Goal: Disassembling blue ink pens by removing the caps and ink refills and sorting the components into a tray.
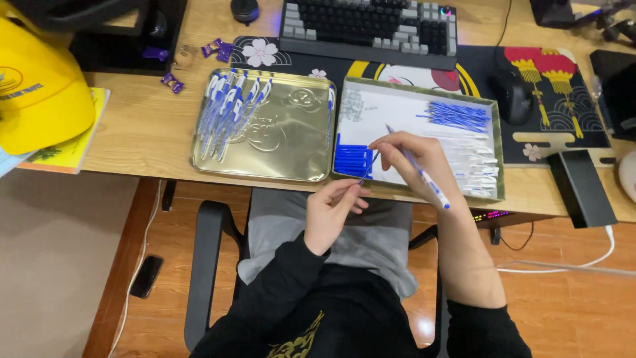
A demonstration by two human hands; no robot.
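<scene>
Wooden desk [146, 126], plank floor; left hand [331, 212] pinching blue refill [369, 167], right hand [414, 159] gripping pen [424, 176].

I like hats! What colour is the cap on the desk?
The cap is bright yellow, seen at the left edge of the head view.

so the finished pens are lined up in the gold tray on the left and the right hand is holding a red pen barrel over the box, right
Not quite: the head view shows the right hand holding a clear pen barrel with a blue tip, not a red one. The finished pens do lie in the gold tray on the left.
</scene>
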